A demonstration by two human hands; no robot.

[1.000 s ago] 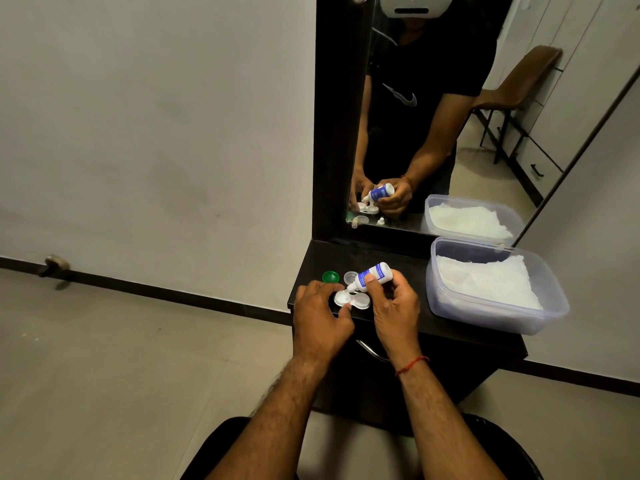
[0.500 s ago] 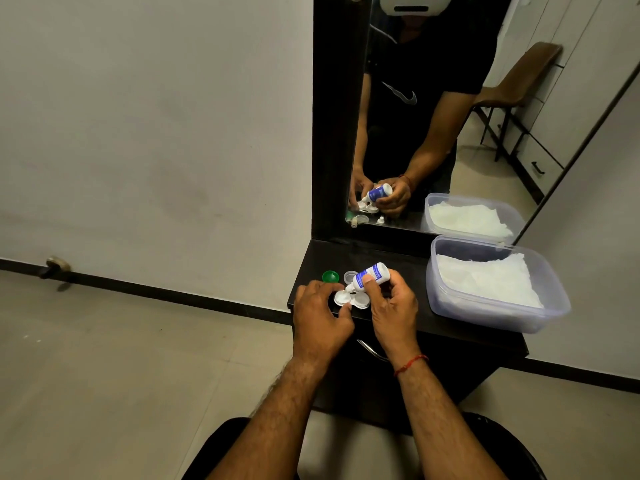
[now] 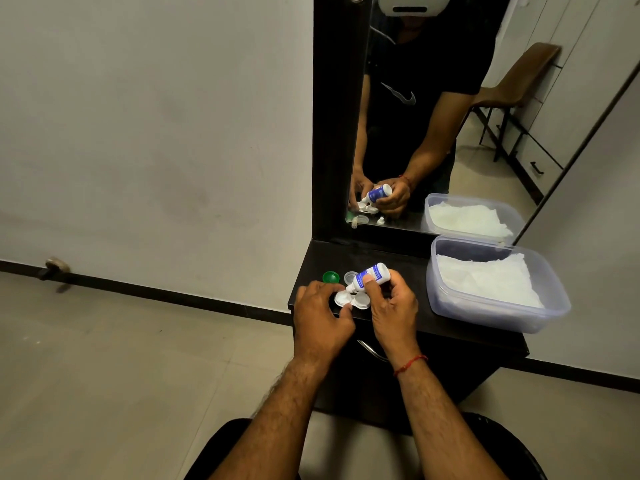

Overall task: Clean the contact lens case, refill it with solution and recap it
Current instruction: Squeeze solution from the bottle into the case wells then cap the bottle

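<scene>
A white contact lens case [image 3: 353, 300] with two open wells lies on the dark dresser top [image 3: 398, 261]. My left hand [image 3: 320, 315] pinches its left end between thumb and fingers. My right hand [image 3: 389, 306] grips a small white solution bottle [image 3: 372, 275] with a blue label, tilted so its nozzle points down at the left well. Behind the case lie a green cap [image 3: 330, 277] and a clear cap [image 3: 350, 277].
A clear plastic tub [image 3: 498, 315] with white tissue in it stands at the right of the dresser top. A mirror [image 3: 433, 116] rises behind and reflects my hands. A drawer handle [image 3: 372, 351] sits below the front edge.
The bottle's nozzle has dipped slightly lower and closer to the left well. Both hands keep their grips and have barely shifted.
</scene>
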